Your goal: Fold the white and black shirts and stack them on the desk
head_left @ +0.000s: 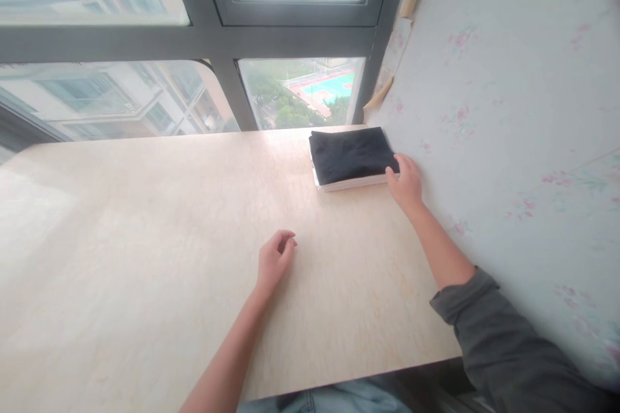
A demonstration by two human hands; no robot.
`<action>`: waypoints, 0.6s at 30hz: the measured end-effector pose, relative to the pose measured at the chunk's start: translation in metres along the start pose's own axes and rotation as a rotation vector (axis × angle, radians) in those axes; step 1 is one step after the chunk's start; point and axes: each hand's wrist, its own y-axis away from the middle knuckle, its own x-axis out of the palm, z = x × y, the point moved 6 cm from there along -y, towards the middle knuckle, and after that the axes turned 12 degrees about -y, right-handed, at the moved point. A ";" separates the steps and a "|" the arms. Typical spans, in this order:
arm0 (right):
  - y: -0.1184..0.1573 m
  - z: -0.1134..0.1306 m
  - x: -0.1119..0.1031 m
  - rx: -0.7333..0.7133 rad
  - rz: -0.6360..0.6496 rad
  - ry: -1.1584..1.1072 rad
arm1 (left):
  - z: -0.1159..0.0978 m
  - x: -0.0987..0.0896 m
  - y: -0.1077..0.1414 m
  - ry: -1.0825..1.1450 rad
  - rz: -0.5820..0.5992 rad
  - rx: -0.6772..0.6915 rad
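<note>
A folded black cloth (353, 153) lies on top of a flat white stack or block (346, 184), of which only the near and left edges show. My right hand (407, 182) is at the right end of the cloth. Its thumb and forefinger are apart, on either side of the cloth's near right corner; the other fingers are partly hidden. My left hand (277, 258) rests on the tabletop, in front and to the left of the cloth. Its fingers curl loosely toward the thumb, with nothing visible in them.
The pale tabletop (145, 239) reaches back to grey-framed windows (300, 42). A flower-patterned wall (513, 161) stands close along the right side, beside my right arm. Peeling wallpaper (380, 93) curls at the far corner. The table's front edge is close to my body.
</note>
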 end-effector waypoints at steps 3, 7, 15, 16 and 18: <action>-0.002 -0.005 0.005 0.063 0.031 0.020 | 0.006 -0.006 0.017 0.020 -0.027 -0.011; 0.057 0.014 0.018 0.021 0.009 -0.018 | 0.012 -0.012 0.033 0.051 -0.042 -0.016; 0.216 0.102 0.055 0.020 0.153 -0.474 | 0.007 -0.009 0.059 0.029 -0.028 0.033; 0.224 0.106 0.055 0.069 0.143 -0.491 | 0.005 -0.008 0.062 0.023 -0.015 0.045; 0.231 0.116 0.059 0.071 0.221 -0.497 | 0.003 -0.007 0.066 0.010 0.009 0.066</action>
